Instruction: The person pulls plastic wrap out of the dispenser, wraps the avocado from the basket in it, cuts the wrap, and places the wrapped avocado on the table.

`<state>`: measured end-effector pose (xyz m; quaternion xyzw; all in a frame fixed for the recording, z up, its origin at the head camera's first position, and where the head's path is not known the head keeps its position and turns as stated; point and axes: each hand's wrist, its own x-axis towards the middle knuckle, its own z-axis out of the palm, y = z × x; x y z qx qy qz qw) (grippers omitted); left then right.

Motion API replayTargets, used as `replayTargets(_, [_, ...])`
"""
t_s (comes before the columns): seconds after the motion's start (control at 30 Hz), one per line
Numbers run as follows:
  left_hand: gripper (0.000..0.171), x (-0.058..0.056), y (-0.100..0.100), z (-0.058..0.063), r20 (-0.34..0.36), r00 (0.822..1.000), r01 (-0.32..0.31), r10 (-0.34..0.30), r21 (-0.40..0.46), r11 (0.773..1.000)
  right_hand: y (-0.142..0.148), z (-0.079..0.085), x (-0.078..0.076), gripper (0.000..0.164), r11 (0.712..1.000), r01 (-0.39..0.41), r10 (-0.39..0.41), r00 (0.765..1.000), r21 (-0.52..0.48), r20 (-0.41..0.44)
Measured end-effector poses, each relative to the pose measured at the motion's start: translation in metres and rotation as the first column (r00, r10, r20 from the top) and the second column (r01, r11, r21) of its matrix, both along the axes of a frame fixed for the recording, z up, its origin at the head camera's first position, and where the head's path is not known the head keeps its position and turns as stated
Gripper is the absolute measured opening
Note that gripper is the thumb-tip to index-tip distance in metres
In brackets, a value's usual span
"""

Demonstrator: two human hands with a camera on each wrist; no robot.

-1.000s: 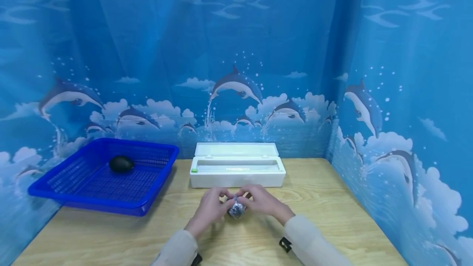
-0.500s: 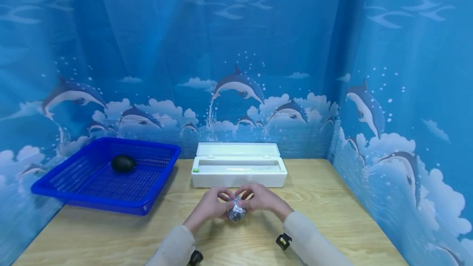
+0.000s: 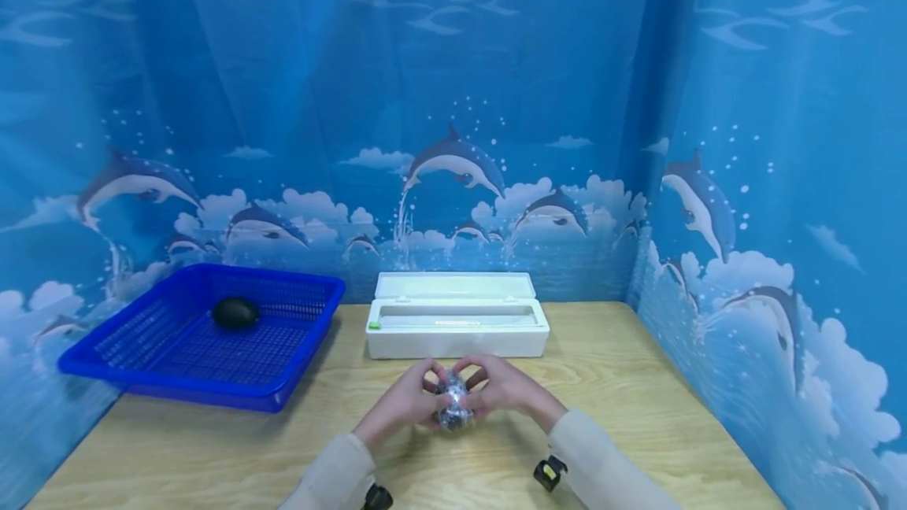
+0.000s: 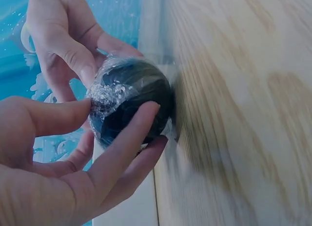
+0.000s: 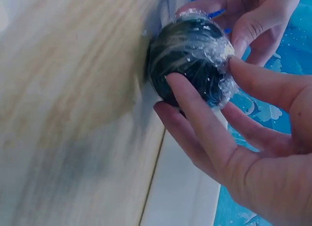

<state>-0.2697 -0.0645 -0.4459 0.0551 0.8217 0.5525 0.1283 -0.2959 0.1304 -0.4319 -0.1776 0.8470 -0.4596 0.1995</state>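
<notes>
A dark green, rounded avocado-like thing (image 3: 454, 401), wrapped in crinkled cling film (image 4: 112, 92), sits at the table's front middle. My left hand (image 3: 405, 401) holds its left side, thumb on the gathered film and fingers curled around the body. From the other side my right hand (image 3: 501, 386) grips it the same way, as the right wrist view of the wrapped thing (image 5: 187, 50) shows. Its underside seems to touch or nearly touch the wood. Just behind the hands stands a white cling film dispenser (image 3: 457, 343) with its lid (image 3: 455, 286) raised.
To the left is a blue plastic basket (image 3: 265, 393) holding a dark oval thing (image 3: 235, 312), also avocado-like. A small green piece (image 3: 374, 326) sits at the dispenser's left end. Curtains printed with dolphins (image 3: 453, 164) close off the back and right of the wooden table (image 3: 623, 408).
Both hands' fingertips were close together at the top of the film. They have spread apart and down around the sides, so more of the wrapped thing shows.
</notes>
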Motion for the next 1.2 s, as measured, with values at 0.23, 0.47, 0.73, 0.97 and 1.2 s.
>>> replayTargets(0.23, [0.026,-0.011,0.034,-0.005,-0.074,0.996,0.055,-0.049,0.077,0.996,0.037,-0.001,0.002,0.051,0.996,0.087,-0.088,0.995,-0.027,-0.053])
replayTargets(0.47, [0.024,-0.028,0.099,0.002,-0.099,0.989,0.122,-0.108,0.154,0.980,0.098,0.012,-0.003,0.052,0.974,0.226,-0.226,0.973,0.007,-0.042])
replayTargets(0.73, [0.025,-0.041,0.172,0.004,-0.109,0.985,0.153,-0.136,0.168,0.974,0.168,0.017,-0.007,0.051,0.956,0.294,-0.294,0.956,0.008,-0.006])
replayTargets(0.97, [0.024,-0.045,0.219,0.000,-0.147,0.979,0.159,-0.139,0.129,0.979,0.210,0.018,-0.011,0.053,0.950,0.311,-0.311,0.950,0.026,-0.003])
replayTargets(1.2, [0.022,-0.051,0.247,-0.013,-0.164,0.978,0.154,-0.129,0.144,0.978,0.231,0.017,-0.013,0.051,0.925,0.370,-0.373,0.928,0.087,0.019])
